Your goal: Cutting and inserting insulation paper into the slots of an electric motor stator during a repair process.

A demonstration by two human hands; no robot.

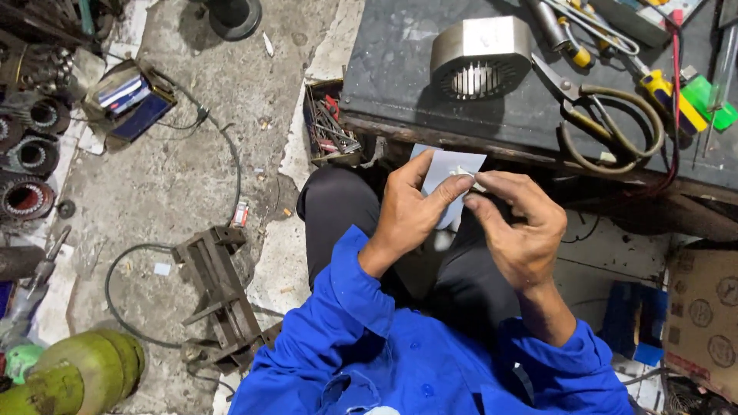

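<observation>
At the far left lie several round motor cores [31,157], with a green gas bottle [84,369] near the bottom corner. A metal frame [219,296] rests on the concrete floor [184,169]. Right of it, the left hand [407,211] pinches a pale sheet of paper [450,167] over the lap, thumb and fingers closed on it. The right hand [523,223] meets it from the right, fingertips clamped on the sheet's edge. Farther off, on the dark workbench [400,84], stand a metal motor core [480,58] and, further right, big scissors [607,123].
</observation>
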